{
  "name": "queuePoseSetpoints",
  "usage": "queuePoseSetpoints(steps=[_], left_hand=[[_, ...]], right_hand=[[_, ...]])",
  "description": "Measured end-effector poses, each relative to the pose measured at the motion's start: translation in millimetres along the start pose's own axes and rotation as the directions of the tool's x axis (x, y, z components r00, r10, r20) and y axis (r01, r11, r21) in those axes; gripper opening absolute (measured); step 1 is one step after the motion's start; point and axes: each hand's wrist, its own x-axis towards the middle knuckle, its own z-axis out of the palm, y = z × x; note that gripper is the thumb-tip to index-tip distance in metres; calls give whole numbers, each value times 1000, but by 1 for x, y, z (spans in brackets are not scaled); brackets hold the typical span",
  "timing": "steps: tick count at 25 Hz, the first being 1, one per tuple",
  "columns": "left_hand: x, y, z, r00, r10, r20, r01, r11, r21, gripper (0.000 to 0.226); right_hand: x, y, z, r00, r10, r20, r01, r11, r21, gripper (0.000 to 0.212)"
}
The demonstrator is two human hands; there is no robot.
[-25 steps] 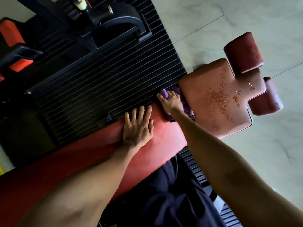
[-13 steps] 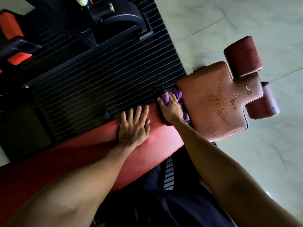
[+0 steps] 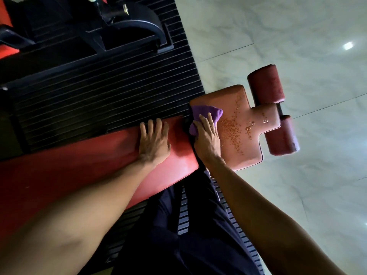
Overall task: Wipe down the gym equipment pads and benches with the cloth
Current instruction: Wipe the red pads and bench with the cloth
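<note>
Lying bunched on the seat pad's (image 3: 244,155) edge, the purple cloth (image 3: 207,113) is pressed down by the right hand's (image 3: 207,135) flat fingers. Droplets (image 3: 232,133) are scattered just beside it on smooth brownish vinyl. The left hand (image 3: 154,139) is spread flat on the glossy red back pad (image 3: 79,171). Two cylindrical rollers (image 3: 266,84) are seen beyond, and a ribbed black mat (image 3: 109,100) alongside.

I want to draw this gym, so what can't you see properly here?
Head view:
- purple cloth: partly under the right hand.
- red bench: cut off by the left edge.
- black machine: dark, cut by the top edge.
- specks on the seat pad: too small to tell drops from wear.
</note>
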Motion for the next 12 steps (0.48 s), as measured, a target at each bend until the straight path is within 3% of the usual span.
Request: queuePoseSetpoints(steps=[4, 8, 12], left_hand=[[43, 42, 15, 993, 92, 67, -94, 995, 28, 64], [73, 62, 31, 996, 46, 74, -54, 992, 115, 58], [74, 64, 41, 1000, 28, 7, -29, 991, 129, 59]], right_hand=[[-18, 56, 20, 967, 72, 246, 10, 949, -314, 84], [-2, 69, 44, 977, -37, 212, 120, 912, -392, 96], [35, 69, 47, 968, -145, 206, 220, 885, -410, 91]])
